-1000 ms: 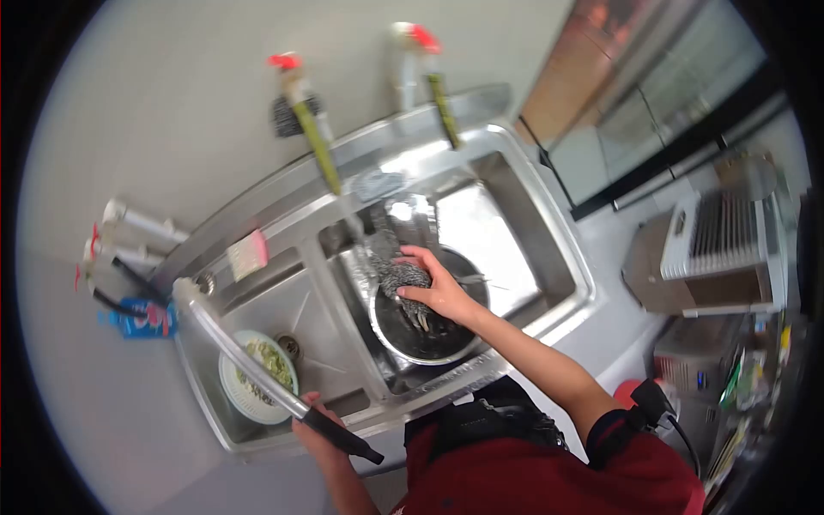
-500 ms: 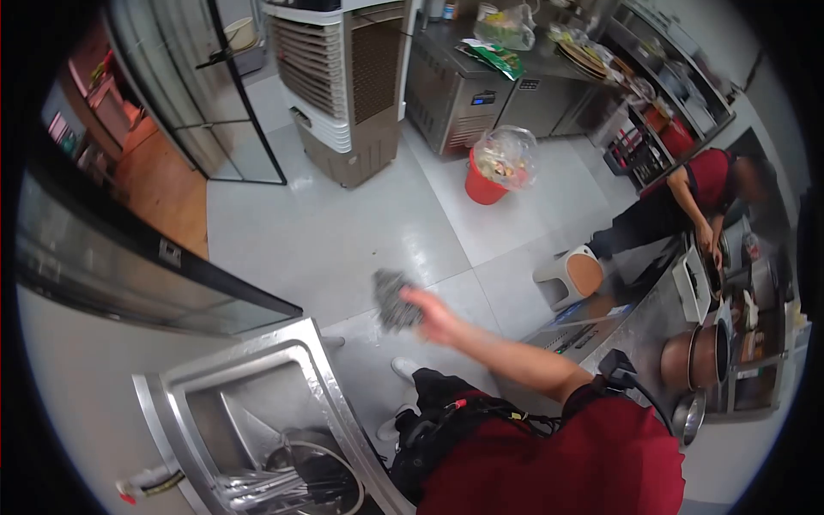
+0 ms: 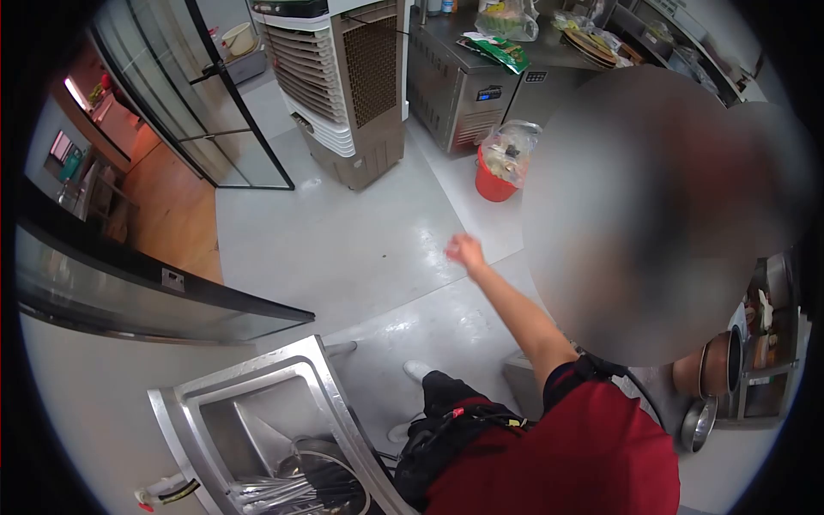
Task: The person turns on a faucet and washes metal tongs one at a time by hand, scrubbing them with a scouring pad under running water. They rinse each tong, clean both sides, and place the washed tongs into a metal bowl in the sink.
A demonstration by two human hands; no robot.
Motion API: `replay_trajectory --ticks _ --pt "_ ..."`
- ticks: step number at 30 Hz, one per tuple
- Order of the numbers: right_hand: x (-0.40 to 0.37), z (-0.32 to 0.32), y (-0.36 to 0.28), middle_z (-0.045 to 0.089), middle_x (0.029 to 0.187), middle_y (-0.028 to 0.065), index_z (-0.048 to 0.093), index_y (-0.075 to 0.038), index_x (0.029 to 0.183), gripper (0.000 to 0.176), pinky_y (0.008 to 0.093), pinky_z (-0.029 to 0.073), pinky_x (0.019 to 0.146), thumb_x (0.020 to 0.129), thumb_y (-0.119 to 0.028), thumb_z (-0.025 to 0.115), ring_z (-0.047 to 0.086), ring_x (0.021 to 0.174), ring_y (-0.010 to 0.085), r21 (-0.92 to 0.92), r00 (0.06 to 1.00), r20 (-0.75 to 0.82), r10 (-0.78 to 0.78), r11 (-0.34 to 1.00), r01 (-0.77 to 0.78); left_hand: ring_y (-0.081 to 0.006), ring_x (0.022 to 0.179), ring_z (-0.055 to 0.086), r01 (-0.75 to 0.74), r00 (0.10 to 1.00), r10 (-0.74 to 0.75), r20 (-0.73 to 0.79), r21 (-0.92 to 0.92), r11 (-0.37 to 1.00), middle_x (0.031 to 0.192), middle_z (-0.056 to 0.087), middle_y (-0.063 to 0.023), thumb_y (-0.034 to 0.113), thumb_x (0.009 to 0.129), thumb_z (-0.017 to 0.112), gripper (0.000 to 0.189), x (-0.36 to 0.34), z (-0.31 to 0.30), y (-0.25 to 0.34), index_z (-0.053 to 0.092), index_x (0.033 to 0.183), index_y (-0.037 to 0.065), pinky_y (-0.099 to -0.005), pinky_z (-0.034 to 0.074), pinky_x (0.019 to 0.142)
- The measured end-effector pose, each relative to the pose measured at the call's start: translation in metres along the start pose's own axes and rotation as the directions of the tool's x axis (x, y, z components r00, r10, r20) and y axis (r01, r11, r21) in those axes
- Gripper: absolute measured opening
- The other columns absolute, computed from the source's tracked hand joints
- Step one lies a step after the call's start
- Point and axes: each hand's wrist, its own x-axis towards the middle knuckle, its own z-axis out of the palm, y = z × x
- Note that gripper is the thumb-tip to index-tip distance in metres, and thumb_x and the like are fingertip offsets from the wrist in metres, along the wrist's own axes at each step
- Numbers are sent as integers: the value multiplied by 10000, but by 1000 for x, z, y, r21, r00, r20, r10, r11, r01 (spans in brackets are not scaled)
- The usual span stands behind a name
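Note:
My right hand (image 3: 466, 251) reaches out over the floor with the arm extended. Its fingers look loosely curled and slightly apart, with nothing visible in them. Nearest to it is a red bucket (image 3: 495, 182) lined with a clear plastic bag (image 3: 525, 135) that holds waste. A small dark grey clump (image 3: 512, 152) shows on top of the waste; it may be a scouring pad, but it is too small to be sure. My left hand is out of view.
A steel sink (image 3: 311, 365) with metal utensils (image 3: 270, 496) stands at lower left. An air cooler (image 3: 365, 94), a glass door (image 3: 206, 129) and a steel counter (image 3: 455, 90) stand beyond. A large blur hides the right side. Pots (image 3: 691, 378) sit at far right.
My right hand has let go of the grey scouring pad and moved up and right, towards the bucket. A dark clump now shows in the bucket. A blur covers the co-worker's area.

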Motion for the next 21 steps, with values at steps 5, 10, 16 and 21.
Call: replay_trajectory --ticks 5,10,16,21 --pt "-64 10 100 524 602 53 515 -38 739 146 245 454 493 794 -171 492 523 529 125 -387 947 126 296 893 -228 -87 412 353 -9 997 8 -74 -8 1000 506 334 43 222 818 433 225 -10 -22 4 526 903 36 -238 299 380" --pt "-104 45 102 441 531 9 476 -57 649 244 220 348 416 807 -239 503 406 439 92 -485 885 323 334 862 -148 -83 412 346 9 990 -15 -143 -42 999 502 326 48 215 817 435 221 -23 -43 -3 535 900 36 -239 295 384" --pt "-174 157 64 359 496 -22 412 -96 575 324 220 273 401 811 -294 513 327 425 72 -483 672 638 376 875 -31 -78 412 339 -131 901 -2 -434 -276 952 498 318 53 206 816 438 217 -92 -100 -36 545 895 35 -241 291 388" --pt "-315 264 92 474 545 17 489 -79 620 358 226 409 498 862 -326 394 479 509 102 -651 245 749 616 753 97 -84 423 347 -204 715 -73 -695 -307 929 508 369 37 214 831 354 287 -192 -137 -43 552 824 7 -224 277 397"
